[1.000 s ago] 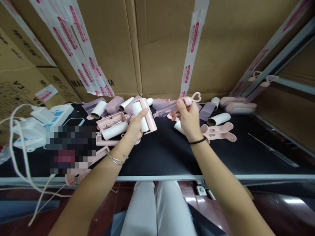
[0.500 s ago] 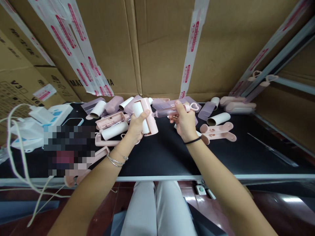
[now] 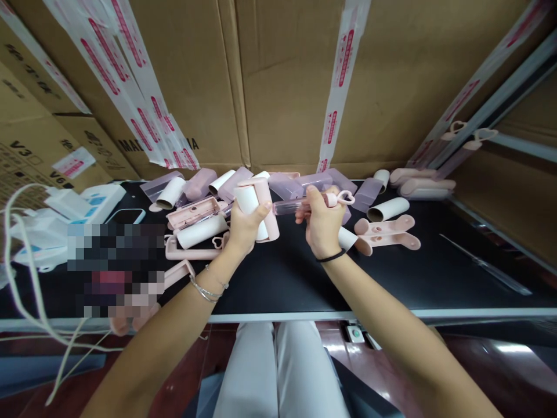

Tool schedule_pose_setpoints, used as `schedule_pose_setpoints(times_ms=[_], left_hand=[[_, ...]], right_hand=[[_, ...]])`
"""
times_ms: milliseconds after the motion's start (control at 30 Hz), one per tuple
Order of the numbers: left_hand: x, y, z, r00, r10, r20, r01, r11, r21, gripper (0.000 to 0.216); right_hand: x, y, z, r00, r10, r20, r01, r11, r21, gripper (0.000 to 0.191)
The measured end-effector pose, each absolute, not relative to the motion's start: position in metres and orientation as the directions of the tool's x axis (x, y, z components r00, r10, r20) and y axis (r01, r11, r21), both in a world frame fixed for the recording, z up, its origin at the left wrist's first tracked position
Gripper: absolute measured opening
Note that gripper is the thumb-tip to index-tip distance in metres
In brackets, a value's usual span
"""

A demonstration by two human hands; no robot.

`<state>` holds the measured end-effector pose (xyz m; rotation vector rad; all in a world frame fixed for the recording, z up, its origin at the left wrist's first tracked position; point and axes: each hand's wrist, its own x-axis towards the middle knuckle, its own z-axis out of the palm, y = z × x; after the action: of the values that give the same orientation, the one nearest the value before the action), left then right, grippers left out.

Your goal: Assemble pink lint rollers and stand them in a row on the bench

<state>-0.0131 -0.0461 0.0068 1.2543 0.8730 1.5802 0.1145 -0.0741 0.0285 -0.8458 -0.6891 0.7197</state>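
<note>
My left hand [image 3: 247,227] is closed around a lint roller head [image 3: 268,216], a pink holder with a white paper roll in it, held upright over the table. My right hand [image 3: 324,220] grips a clear pinkish handle [image 3: 289,206] with a heart-shaped loop at its outer end. The handle lies level, its inner end meeting the side of the pink holder. How deep it sits in there, I cannot tell. Close to my right wrist are a white roll [image 3: 347,238] and a pink two-armed part [image 3: 387,233].
Several white rolls [image 3: 202,231], pink parts [image 3: 194,213] and purplish clear covers [image 3: 285,186] lie along the back of the black table [image 3: 278,284]. A power strip [image 3: 98,203] with cables is at left, a screwdriver-like tool [image 3: 487,264] at right. Cardboard boxes [image 3: 287,87] stand behind.
The handle has moved toward the pink holder; the thin neck that showed between them is now hidden. My right hand has shifted slightly left, and the view has tilted a little.
</note>
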Motion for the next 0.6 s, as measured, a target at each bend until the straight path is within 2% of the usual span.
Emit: schedule_pose_setpoints(times_ms=[233, 367, 467, 533, 600], left_hand=[[-0.015, -0.044, 0.008, -0.039, 0.947, 0.319, -0.242, -0.319, 0.916, 0.051], [-0.013, -0.043, 0.005, -0.032, 0.934, 0.356, -0.242, -0.353, 0.904, 0.057], [-0.016, -0.044, 0.003, 0.04, 0.912, 0.408, -0.092, -0.403, 0.911, 0.061], [-0.022, -0.044, 0.007, 0.138, 0.868, 0.477, 0.09, -0.491, 0.867, 0.058], [-0.032, -0.041, 0.014, 0.212, 0.811, 0.546, 0.308, -0.585, 0.75, 0.049]], right_hand=[[0.112, -0.073, 0.026, 0.562, 0.789, 0.251, -0.307, 0.48, -0.822, 0.042], [0.113, -0.071, 0.031, 0.409, 0.882, 0.234, -0.423, 0.411, -0.808, 0.042], [0.114, -0.07, 0.032, 0.258, 0.942, 0.215, -0.484, 0.319, -0.815, 0.041], [0.117, -0.067, 0.032, 0.278, 0.946, 0.168, -0.502, 0.292, -0.814, 0.04], [0.121, -0.064, 0.031, 0.37, 0.923, 0.106, -0.522, 0.301, -0.798, 0.04]])
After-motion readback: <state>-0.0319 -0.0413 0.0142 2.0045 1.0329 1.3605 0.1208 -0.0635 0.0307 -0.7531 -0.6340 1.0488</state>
